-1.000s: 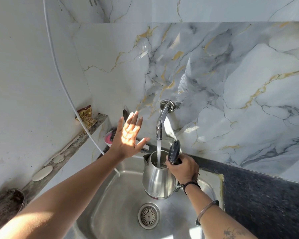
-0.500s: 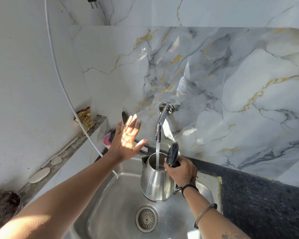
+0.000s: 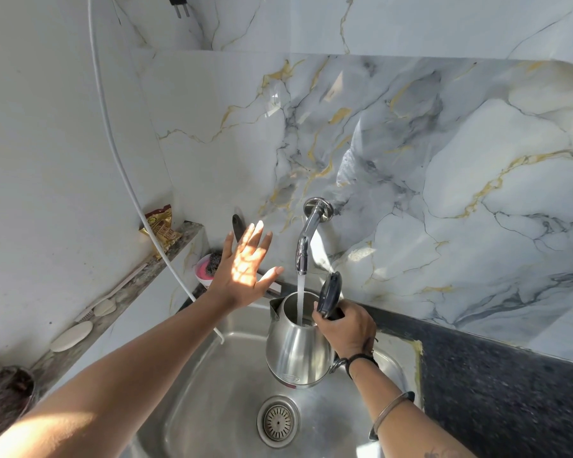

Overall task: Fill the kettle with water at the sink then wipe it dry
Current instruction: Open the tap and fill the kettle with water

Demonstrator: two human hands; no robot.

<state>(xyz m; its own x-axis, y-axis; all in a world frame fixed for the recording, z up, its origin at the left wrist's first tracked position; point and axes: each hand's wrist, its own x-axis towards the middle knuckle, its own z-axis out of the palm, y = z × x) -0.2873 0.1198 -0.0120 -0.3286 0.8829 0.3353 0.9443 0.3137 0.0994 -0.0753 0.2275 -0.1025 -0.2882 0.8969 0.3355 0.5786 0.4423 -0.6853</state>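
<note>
A steel kettle (image 3: 296, 352) hangs over the steel sink (image 3: 212, 391), its black lid (image 3: 329, 292) flipped up. My right hand (image 3: 346, 328) is closed around the kettle's handle and holds it under the chrome tap (image 3: 306, 239). A stream of water (image 3: 300, 299) runs from the tap into the kettle's mouth. My left hand (image 3: 245, 269) is raised to the left of the tap with its fingers spread, touching nothing, with a patch of sunlight on it.
The sink drain (image 3: 278, 422) lies below the kettle. A dark speckled counter (image 3: 503, 391) runs right of the sink. A white cable (image 3: 119, 160) hangs down into the sink. A pink dish with a scrubber (image 3: 207, 266) sits behind my left hand. A ledge (image 3: 119, 299) holds soap pieces and a packet.
My left hand has drifted slightly up and away from the tap. The kettle stays under the running water, with the view shifting a little.
</note>
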